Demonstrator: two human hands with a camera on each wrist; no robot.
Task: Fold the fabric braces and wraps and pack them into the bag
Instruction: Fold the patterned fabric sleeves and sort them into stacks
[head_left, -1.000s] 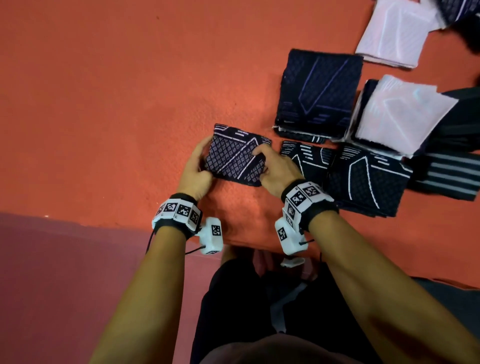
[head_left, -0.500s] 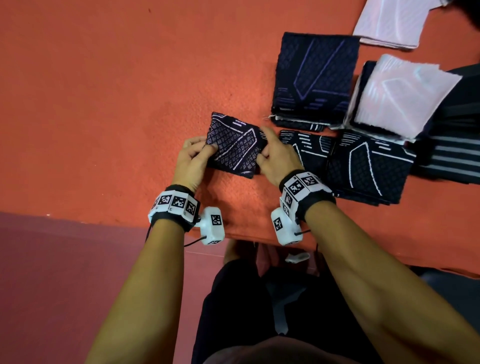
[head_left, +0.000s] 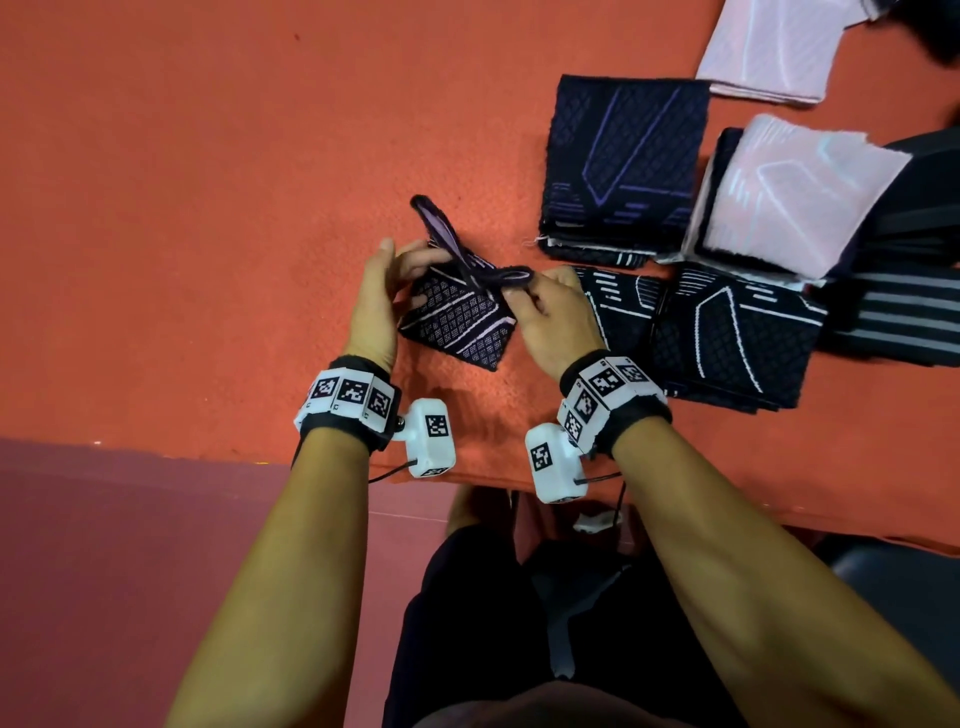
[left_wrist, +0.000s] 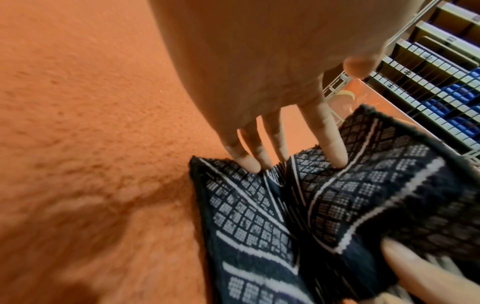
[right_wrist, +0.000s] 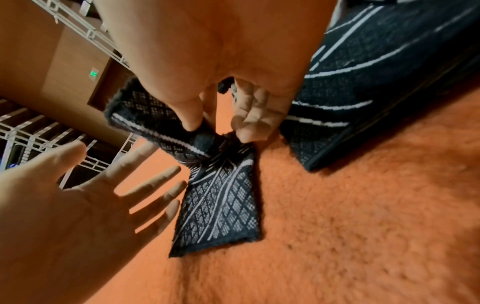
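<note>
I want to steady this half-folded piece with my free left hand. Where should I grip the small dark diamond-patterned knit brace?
Probably the dark diamond-patterned knit brace by its raised upper flap, from its left. The right hand pinches the fold's right end, while the left hand has straight fingers at the crease.

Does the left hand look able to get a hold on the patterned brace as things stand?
Probably yes. The left hand is open, its fingertips already touching the brace; the right hand pinches only the far top edge, leaving the near side free.
</note>
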